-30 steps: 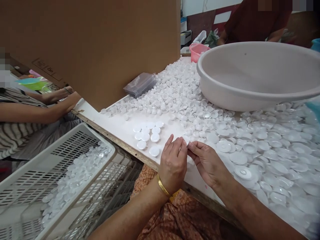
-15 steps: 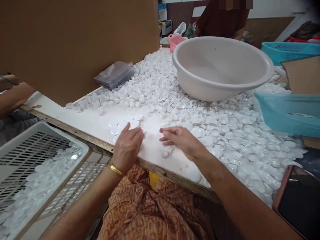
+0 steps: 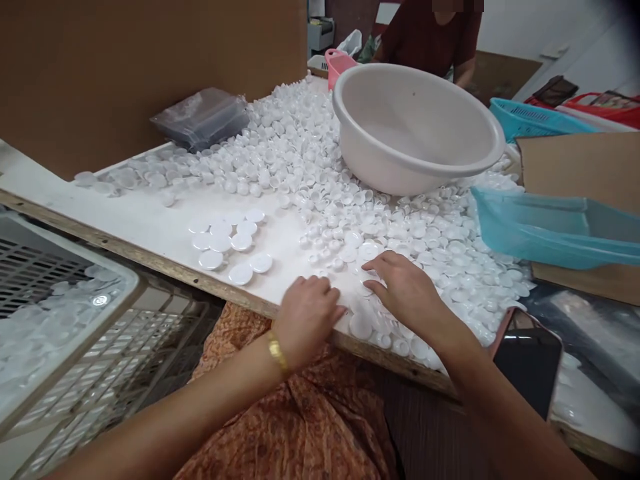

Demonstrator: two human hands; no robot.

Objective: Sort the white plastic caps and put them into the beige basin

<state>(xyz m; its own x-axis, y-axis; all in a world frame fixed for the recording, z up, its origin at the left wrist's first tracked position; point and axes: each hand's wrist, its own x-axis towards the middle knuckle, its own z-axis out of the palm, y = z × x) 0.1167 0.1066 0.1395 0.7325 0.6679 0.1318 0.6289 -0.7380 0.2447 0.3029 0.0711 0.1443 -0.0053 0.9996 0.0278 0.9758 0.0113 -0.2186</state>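
A: Hands?
B: Left hand (image 3: pixel 307 315) curled, palm down, at the worktop's (image 3: pixel 150 220) front edge. Can't tell if anything's inside. Right hand (image 3: pixel 407 293) flat, fingers spread, tips on the white caps (image 3: pixel 440 247).
A: Caps where?
B: Heaped over the worktop's middle & right, round the basin (image 3: pixel 415 133). Small group of flat lids (image 3: pixel 230 243) lies apart, left of both hands.
A: Else?
B: Teal tray (image 3: pixel 550 230) at right, phone (image 3: pixel 530 363) by the right forearm, crate (image 3: pixel 120 293) w/ more caps at left.
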